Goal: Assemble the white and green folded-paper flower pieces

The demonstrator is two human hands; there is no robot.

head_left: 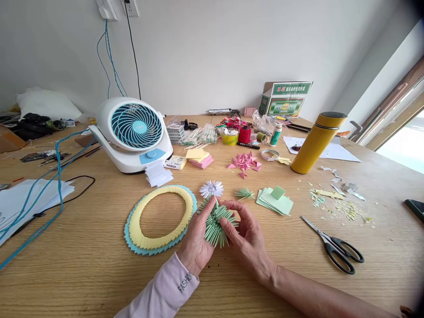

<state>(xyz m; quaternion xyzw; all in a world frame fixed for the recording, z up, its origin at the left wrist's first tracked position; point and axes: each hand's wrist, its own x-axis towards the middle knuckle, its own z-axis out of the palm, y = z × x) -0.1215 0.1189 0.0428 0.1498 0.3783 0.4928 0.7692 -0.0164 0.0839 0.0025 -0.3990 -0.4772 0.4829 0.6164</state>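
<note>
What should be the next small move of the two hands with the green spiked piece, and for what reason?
Probably the right hand should gently press the folds of the green spiked piece closer together, while the left hand supports it: both hands hold it, the right thumb rests on it, and its spikes point in several directions.

Ring (135, 225) L of hands (198, 240), scissors (326, 240) R, prob. phone (416, 210) beyond.

Matt paper rosette (216, 232); smooth wooden tabletop (99, 282); plastic fan (137, 127).
</note>
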